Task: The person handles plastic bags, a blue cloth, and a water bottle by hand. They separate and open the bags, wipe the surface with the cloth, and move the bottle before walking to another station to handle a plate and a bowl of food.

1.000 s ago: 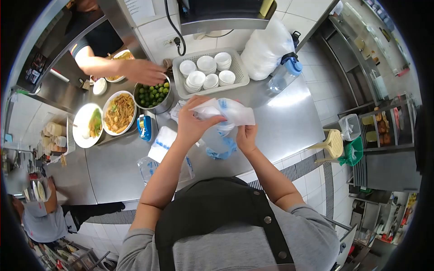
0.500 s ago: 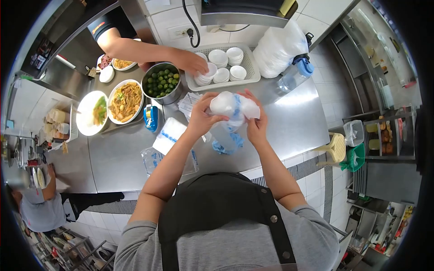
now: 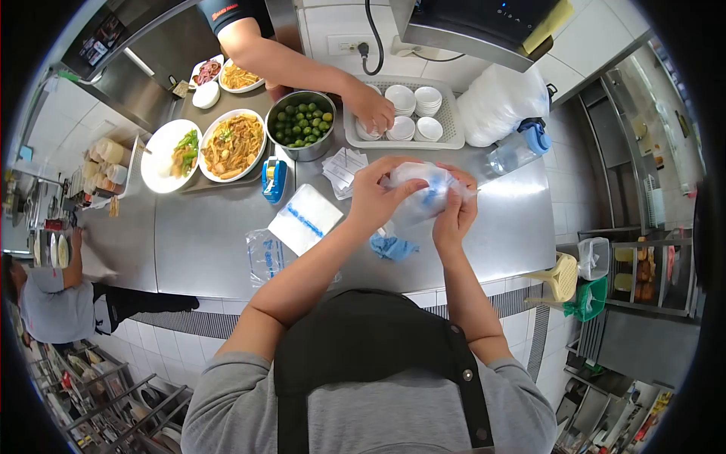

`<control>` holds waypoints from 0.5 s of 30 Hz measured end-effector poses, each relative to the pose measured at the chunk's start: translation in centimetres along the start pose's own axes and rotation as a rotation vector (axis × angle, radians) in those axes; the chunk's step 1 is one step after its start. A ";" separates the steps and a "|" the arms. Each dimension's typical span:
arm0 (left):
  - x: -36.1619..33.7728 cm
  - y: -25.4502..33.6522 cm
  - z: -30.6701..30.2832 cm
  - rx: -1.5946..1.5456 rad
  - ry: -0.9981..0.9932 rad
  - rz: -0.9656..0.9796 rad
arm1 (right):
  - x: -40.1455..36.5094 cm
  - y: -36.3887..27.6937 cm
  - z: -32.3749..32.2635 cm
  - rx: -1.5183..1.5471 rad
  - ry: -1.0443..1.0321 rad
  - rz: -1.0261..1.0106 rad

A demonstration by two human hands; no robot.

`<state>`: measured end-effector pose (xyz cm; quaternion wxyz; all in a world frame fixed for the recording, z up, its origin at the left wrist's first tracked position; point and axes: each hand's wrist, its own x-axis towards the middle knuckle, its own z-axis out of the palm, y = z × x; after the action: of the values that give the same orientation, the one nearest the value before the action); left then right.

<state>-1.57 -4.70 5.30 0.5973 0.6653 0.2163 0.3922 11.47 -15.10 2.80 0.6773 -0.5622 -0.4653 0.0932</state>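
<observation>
A translucent white plastic bag (image 3: pixel 420 198) with blue print is bunched up between my two hands above the steel counter. My left hand (image 3: pixel 376 195) grips its left side, thumb lying across the front. On the right side, the fingers of my right hand (image 3: pixel 455 208) pinch the bag's edge. What is inside the bag, if anything, I cannot make out. Below it lies a crumpled blue cloth (image 3: pixel 393 248). A flat white stack with a blue printed stripe (image 3: pixel 305 219) rests left of my left wrist, partly over a clear plastic wrapper (image 3: pixel 265 256). Paper slips (image 3: pixel 344 170) lie just beyond.
Another person's hand (image 3: pixel 370 108) reaches into a basket (image 3: pixel 446 142) of small white dishes. A pot of green citrus (image 3: pixel 302 125), a blue tape dispenser (image 3: pixel 274 181) and a noodle dish (image 3: pixel 233 145) stand left. A water bottle (image 3: pixel 514 151) and a bundle in plastic (image 3: pixel 495 102) stand right.
My view has shifted, so the counter's things sit differently in the frame. The bag has been turned and gathered closer between my hands, its hanging lower part no longer spread over the cloth.
</observation>
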 end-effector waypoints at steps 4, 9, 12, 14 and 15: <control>0.8 -0.9 -0.6 -0.292 -0.062 -0.173 | -1.0 1.3 0.5 0.114 0.106 0.216; -0.6 -3.5 -1.0 -0.319 -0.060 -0.138 | -1.9 2.9 0.8 0.139 0.043 0.123; -1.3 -4.5 -1.2 -0.373 -0.095 -0.085 | -2.8 3.7 0.7 0.129 0.000 0.063; -1.1 -4.9 -1.4 -0.314 -0.130 -0.027 | -3.0 4.4 0.4 0.121 -0.029 0.071; -0.8 -5.0 -1.7 -0.223 -0.150 0.013 | -3.0 4.5 0.4 0.118 -0.047 0.083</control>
<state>-2.45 -3.30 0.24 0.6796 0.6235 0.1217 0.3669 11.30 -15.21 -2.66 0.6937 -0.5377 -0.4510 0.1617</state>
